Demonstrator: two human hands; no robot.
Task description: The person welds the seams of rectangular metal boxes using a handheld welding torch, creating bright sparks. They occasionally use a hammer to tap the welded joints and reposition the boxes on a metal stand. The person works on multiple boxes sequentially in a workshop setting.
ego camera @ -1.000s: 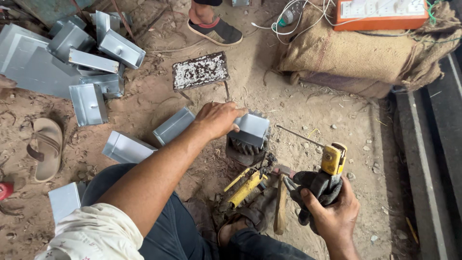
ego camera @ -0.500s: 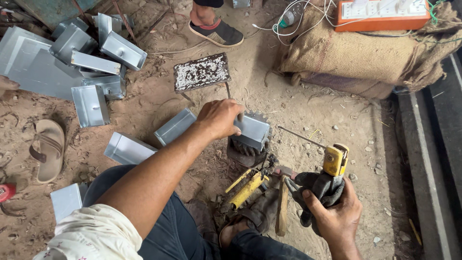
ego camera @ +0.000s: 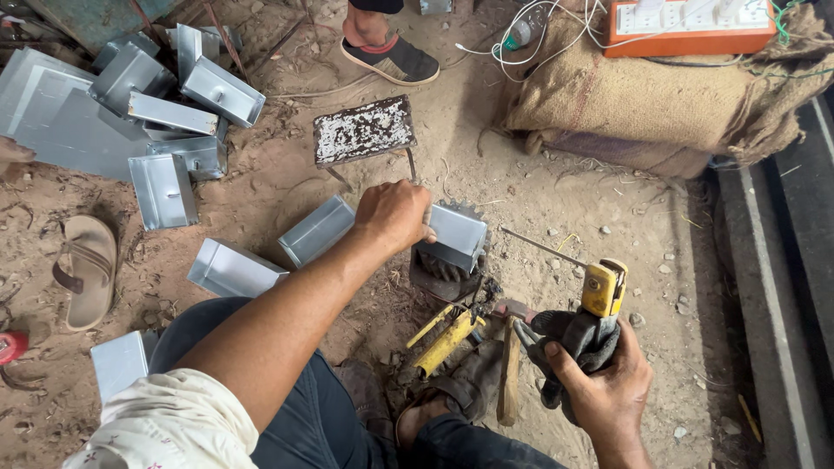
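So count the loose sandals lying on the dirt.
1: a tan sandal lies at the left edge, beside the pile of metal boxes. The dark shoe at top is worn on another person's foot. More may lie outside the view.

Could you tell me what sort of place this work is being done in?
Probably a small, informal metal workshop with a dirt floor: folded sheet-metal boxes lie piled, and the right hand grips a welding electrode holder.

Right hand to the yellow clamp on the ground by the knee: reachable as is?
Probably not without letting go first. The right hand is closed around the yellow electrode holder and a dark cloth. The yellow clamp lies close beside it, uncovered, so the path looks free; only the full grip stands in the way.
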